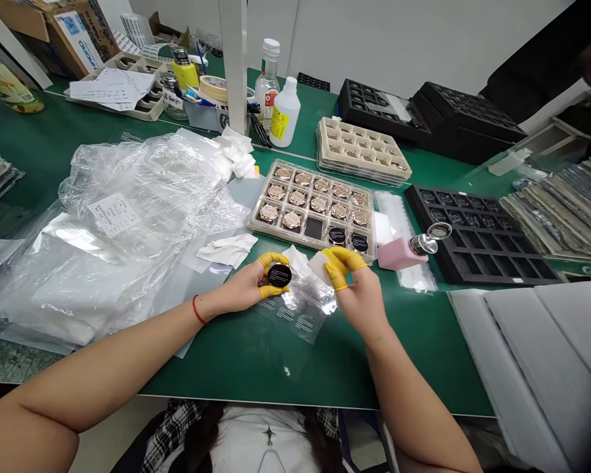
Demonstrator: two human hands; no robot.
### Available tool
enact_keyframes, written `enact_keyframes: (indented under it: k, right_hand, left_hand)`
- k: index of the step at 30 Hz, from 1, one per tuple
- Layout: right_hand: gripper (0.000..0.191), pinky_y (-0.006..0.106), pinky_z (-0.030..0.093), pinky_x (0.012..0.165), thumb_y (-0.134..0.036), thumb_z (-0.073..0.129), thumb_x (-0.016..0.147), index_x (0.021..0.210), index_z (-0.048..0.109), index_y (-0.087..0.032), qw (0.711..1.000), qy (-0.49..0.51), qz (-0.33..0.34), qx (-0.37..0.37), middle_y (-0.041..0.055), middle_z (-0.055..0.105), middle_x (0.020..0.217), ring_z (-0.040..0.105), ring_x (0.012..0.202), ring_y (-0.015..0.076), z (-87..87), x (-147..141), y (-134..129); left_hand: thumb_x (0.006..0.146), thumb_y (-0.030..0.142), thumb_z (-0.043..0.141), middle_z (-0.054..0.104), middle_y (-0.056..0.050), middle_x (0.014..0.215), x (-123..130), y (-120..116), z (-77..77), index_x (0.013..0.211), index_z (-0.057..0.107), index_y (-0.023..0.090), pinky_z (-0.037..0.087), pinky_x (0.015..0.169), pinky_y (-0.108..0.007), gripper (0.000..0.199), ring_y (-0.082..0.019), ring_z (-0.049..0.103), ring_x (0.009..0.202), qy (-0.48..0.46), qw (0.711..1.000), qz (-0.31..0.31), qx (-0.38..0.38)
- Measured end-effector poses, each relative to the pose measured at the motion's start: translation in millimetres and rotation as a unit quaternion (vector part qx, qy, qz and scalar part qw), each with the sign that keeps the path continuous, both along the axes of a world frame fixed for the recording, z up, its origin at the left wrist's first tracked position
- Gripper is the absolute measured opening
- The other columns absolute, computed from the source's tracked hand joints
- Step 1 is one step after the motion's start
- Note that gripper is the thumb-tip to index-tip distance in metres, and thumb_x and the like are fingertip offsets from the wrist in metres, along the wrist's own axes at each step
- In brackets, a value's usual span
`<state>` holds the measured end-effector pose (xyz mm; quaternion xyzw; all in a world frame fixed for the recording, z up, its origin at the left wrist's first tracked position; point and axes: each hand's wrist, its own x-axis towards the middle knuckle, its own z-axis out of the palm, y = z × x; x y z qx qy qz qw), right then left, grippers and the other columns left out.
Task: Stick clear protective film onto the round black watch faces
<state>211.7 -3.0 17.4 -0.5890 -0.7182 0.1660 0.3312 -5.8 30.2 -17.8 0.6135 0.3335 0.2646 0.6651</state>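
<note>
Yellow finger cots cover the fingertips of both hands. My left hand (249, 284) pinches a black round disc (280, 276) with small pale print on its face. Between the fingers of my right hand (359, 286) is a small off-white block (319, 268), perhaps a sponge or pad, partly hidden. Clear printed plastic film (300, 318) lies on the table under both hands. Just beyond, a clear-lidded compartment tray (261, 220) holds several rose-gold round parts (291, 219). Two black discs (337, 236) sit in its front row, beside a compartment with no part in it.
A pink pump bottle (398, 255) stands right of my right hand, near a black foam tray (482, 256). Crumpled plastic bags (142, 177) cover the left side. A white tissue (226, 251) lies near my left hand. Behind are a white bottle (285, 115) and a beige tray (364, 144).
</note>
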Motion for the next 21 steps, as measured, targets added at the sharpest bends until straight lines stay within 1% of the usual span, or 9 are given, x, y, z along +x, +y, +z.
enact_keyframes:
  k: [3,5,8,11,13,14,16,18,21]
  right_hand:
    - [0.025,0.043,0.046,0.081,-0.027,0.051,0.083,0.105,0.062,-0.020,0.993,-0.062,-0.023,-0.097,0.0098,0.065,0.102,0.057,0.093,0.0266,-10.5,22,5]
    - [0.024,0.046,0.043,0.087,-0.027,0.052,0.082,0.100,0.065,-0.019,0.993,-0.070,-0.028,-0.093,0.0115,0.063,0.105,0.054,0.100,0.0284,-17.3,22,2]
    - [0.030,0.041,0.043,0.089,-0.031,0.049,0.085,0.113,0.058,-0.021,0.995,0.056,0.004,-0.086,0.0076,0.063,0.105,0.054,0.099,0.0229,-16.9,0,-7]
    - [0.043,0.034,0.047,0.077,-0.028,0.052,0.083,0.125,0.047,-0.022,0.977,0.152,0.065,-0.137,0.0015,0.063,0.085,0.057,0.078,0.0166,-9.0,-24,-3]
    - [0.041,0.031,0.047,0.071,-0.028,0.053,0.081,0.121,0.048,-0.020,0.974,0.180,0.053,-0.129,-0.0001,0.061,0.078,0.056,0.071,0.0149,-4.9,-26,16]
    - [0.036,0.030,0.047,0.069,-0.030,0.053,0.082,0.115,0.051,-0.019,0.976,0.191,0.024,-0.103,0.0006,0.061,0.079,0.056,0.071,0.0149,-4.0,-22,30]
    - [0.023,0.031,0.047,0.071,-0.031,0.050,0.083,0.101,0.057,-0.017,0.981,0.182,-0.057,-0.028,0.0040,0.062,0.086,0.058,0.075,0.0163,-4.4,-10,60]
    - [0.018,0.034,0.047,0.074,-0.027,0.047,0.084,0.093,0.060,-0.017,0.991,0.090,-0.095,-0.006,0.0059,0.063,0.087,0.058,0.079,0.0190,-6.5,2,86]
    - [0.015,0.042,0.043,0.087,-0.022,0.052,0.081,0.085,0.066,-0.017,0.996,-0.010,-0.083,0.000,0.0087,0.064,0.090,0.056,0.092,0.0248,-4.9,13,101]
  left_hand:
    - [0.076,0.024,0.066,0.056,-0.001,0.099,3,-2,-2.1,0.110,0.045,0.023,0.049,0.082,-0.033,0.039,-0.017,0.061,0.090,0.005,1.000,-0.015,-0.001]
    - [0.075,0.023,0.067,0.057,-0.001,0.099,5,-4,-3.4,0.109,0.046,0.023,0.049,0.084,-0.033,0.040,-0.017,0.061,0.090,0.001,1.000,-0.012,0.001]
    - [0.075,0.024,0.068,0.060,-0.002,0.102,8,-10,-3.2,0.112,0.048,0.023,0.048,0.085,-0.032,0.042,-0.017,0.061,0.092,-0.015,1.000,-0.015,0.007]
    - [0.077,0.026,0.066,0.064,-0.004,0.100,8,-15,-0.6,0.127,0.040,0.025,0.049,0.082,-0.032,0.057,-0.018,0.062,0.089,-0.021,0.999,-0.031,-0.016]
    - [0.078,0.028,0.065,0.067,-0.003,0.090,6,-17,0.8,0.137,0.028,0.025,0.049,0.079,-0.034,0.069,-0.019,0.064,0.084,-0.005,0.999,-0.021,-0.029]
    - [0.079,0.029,0.064,0.067,-0.002,0.084,6,-17,0.8,0.139,0.024,0.025,0.049,0.079,-0.035,0.072,-0.019,0.064,0.083,0.004,0.999,-0.011,-0.030]
    - [0.080,0.033,0.062,0.067,-0.002,0.078,5,-15,-0.9,0.139,0.025,0.022,0.047,0.082,-0.036,0.070,-0.020,0.065,0.084,0.020,1.000,0.004,-0.020]
    - [0.081,0.035,0.060,0.068,-0.003,0.079,7,-14,-3.9,0.137,0.031,0.020,0.046,0.085,-0.037,0.064,-0.020,0.065,0.086,0.025,1.000,0.006,-0.010]
    - [0.084,0.036,0.056,0.068,-0.005,0.081,6,-12,-2.5,0.131,0.039,0.017,0.047,0.084,-0.036,0.054,-0.019,0.065,0.086,0.016,1.000,0.003,-0.019]
